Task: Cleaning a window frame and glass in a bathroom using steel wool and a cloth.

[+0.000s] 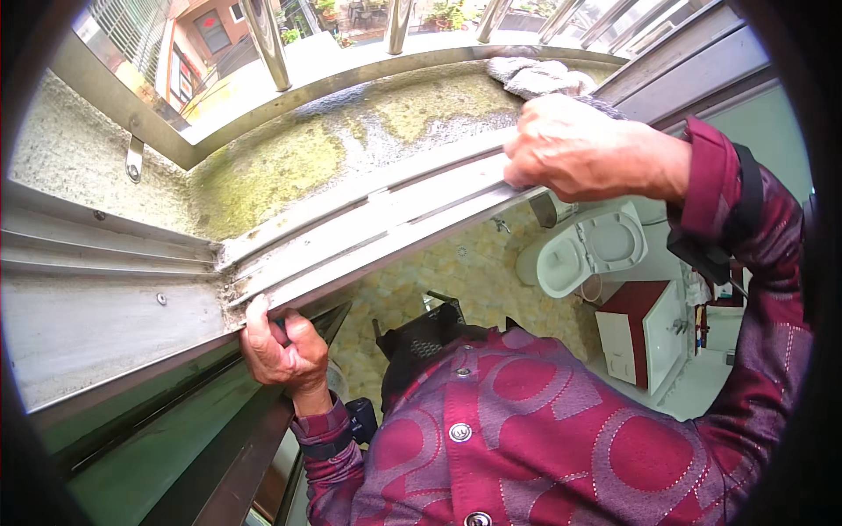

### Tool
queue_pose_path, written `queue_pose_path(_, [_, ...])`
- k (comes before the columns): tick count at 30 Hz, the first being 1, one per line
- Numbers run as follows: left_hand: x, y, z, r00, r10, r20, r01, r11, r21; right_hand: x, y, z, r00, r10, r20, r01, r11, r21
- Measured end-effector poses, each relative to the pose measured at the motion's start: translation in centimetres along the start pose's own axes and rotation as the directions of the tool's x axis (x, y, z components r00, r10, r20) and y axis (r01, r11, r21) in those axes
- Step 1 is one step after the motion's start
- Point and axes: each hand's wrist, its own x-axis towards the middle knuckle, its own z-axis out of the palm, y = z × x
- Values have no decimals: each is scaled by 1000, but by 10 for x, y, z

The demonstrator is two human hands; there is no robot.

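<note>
A white metal window frame (pixel 351 230) with sliding tracks runs across the view, its left corner speckled with dirt. My left hand (pixel 285 346) is closed round the inner edge of this frame, near the corner. Over the right part of the tracks, my right hand (pixel 574 149) is curled shut with its fingertips down at the frame. What those fingers hold, if anything, is hidden. Just beyond them a grey cloth (pixel 537 77) lies bunched on the outer ledge, and a darker part of it passes behind my right hand.
The mossy concrete ledge (pixel 272 175) lies outside, bounded by a metal railing (pixel 396 26). Below the window are a toilet (pixel 561 263) with its lid up, a red-and-white cabinet (pixel 636 329) and a dark stool-like object (pixel 425 337) close to my body.
</note>
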Motion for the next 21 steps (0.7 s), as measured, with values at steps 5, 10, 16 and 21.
queue_pose_path(5, [6,-7,7,993,83,-84,-78,995,61,93,-31,-15,616,-436,-656,577,817,-2])
queue_pose_path(10, [6,0,4,977,-208,-39,208,978,3,57,-8,-45,947,-312,75,317,945,-80])
queue_pose_path(16, [1,-5,4,986,-164,-32,164,986,14,-6,24,-11,999,-3,-39,-2,990,-144])
queue_pose_path(21, [6,5,5,991,-80,-109,84,996,32,-25,23,34,981,77,-178,-96,991,-98])
